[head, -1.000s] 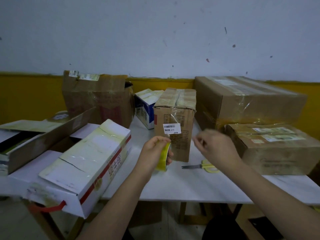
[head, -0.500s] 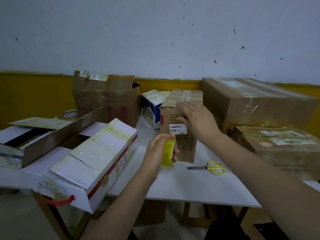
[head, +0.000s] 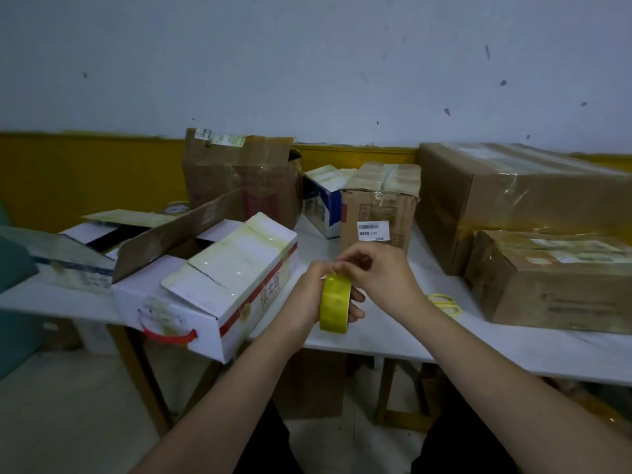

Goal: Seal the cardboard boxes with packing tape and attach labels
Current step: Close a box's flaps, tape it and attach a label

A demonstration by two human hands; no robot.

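I see two bare forearms reaching over a white table [head: 376, 340]. My left hand [head: 307, 299] grips a glossy yellow-green roll of packing tape [head: 335, 304], held on edge above the table's near rim, fingers curled through its core. My right hand [head: 379, 278] sits on top of the roll, fingertips bent down and pinching at its upper edge; I judge it is hunting for the free end of the tape, though the end itself is too small to make out.

Just behind the hands stands a small upright brown cardboard box [head: 379, 206], its top taped over and a white barcode label [head: 372, 230] stuck on its front face. To my left an open white carton with a red stripe and red handle [head: 219, 285] overhangs the table edge, flaps unsealed. To my right two large brown taped boxes [head: 533, 241] are stacked close together. Yellow-handled scissors [head: 446, 304] lie on the table just beyond my right wrist, partly hidden.

To do this step well, I would keep the roll steady in the left hand, scrape a fingernail along the seam until the end lifts cleanly, then peel straight so the strip does not split or fold onto itself, with the scissors within reach for the cut
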